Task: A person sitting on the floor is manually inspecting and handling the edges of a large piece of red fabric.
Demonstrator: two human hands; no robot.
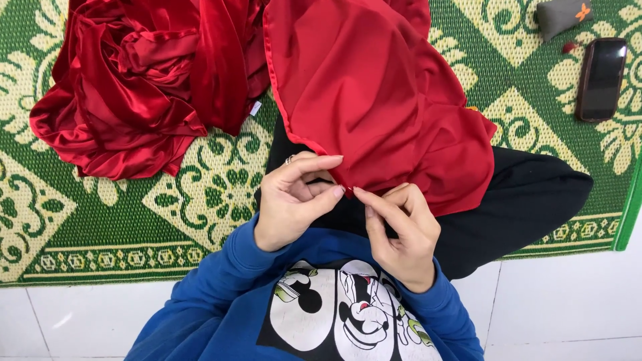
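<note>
Place: a home floor where I sit and sew by hand.
Floor: white tiles (562, 314) under me.
Mat: a green and cream woven mat (221, 194) spread over them.
Near its far right corner: a phone (601, 79) and a small grey pouch (560, 15).
Beside me: heaped red satin cloth (134, 80).
</note>
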